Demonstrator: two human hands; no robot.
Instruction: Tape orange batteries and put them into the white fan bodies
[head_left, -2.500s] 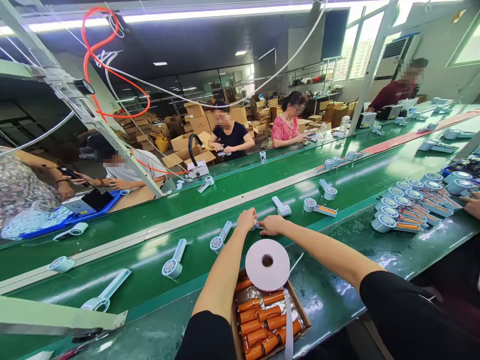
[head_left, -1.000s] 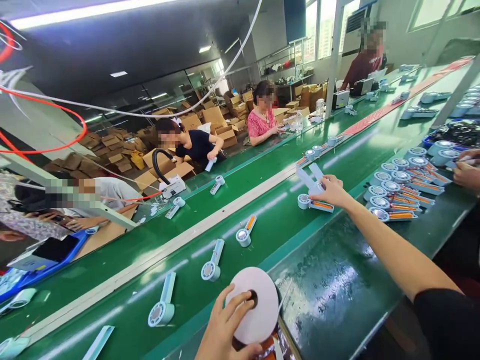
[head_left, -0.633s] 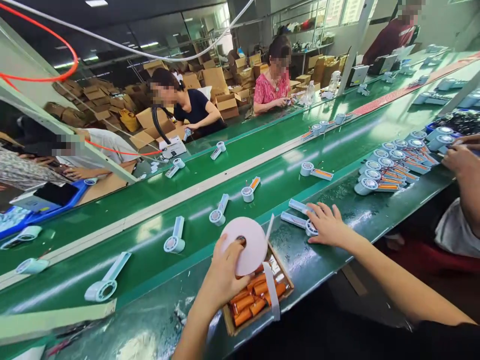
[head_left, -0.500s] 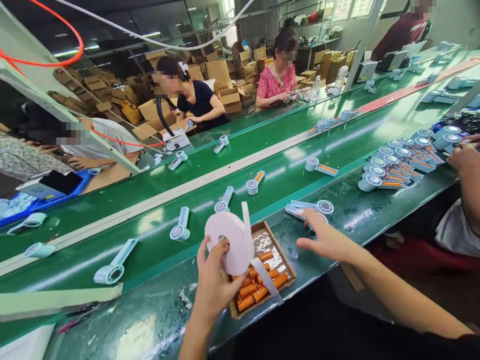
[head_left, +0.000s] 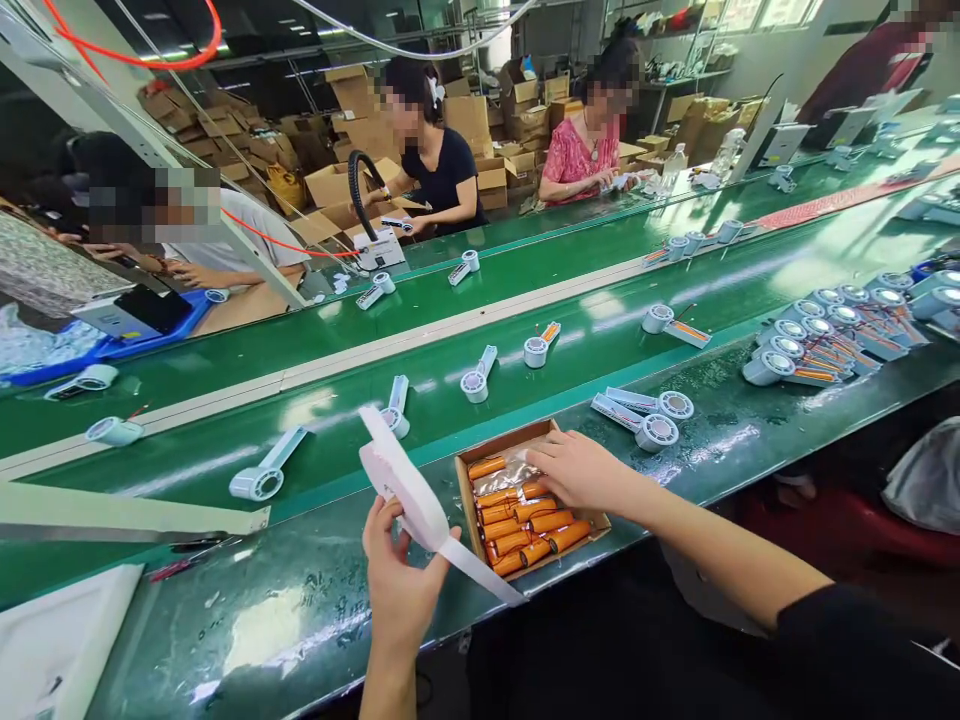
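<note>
My left hand grips a roll of white tape, tilted nearly edge-on, with a loose strip hanging down to the table edge. Right of it sits an open cardboard box with several orange wrapped cylindrical batteries and some clear plastic. My right hand reaches over the box's far right corner, its fingers bent down and close together among the batteries and plastic. Its fingertips are partly hidden, so what they hold is unclear. Behind that hand, two light-blue fan housings with handles lie on the table.
A green conveyor belt carries several spaced light-blue housings. At right, many housings with orange batteries stand grouped on the table. A white metal bar and a white tray lie at left. Several co-workers sit across the belt.
My right hand has moved from beside the two housings left and down into the box. My left hand has shifted left with the tape roll, turning it edge-on. The view has shifted.
</note>
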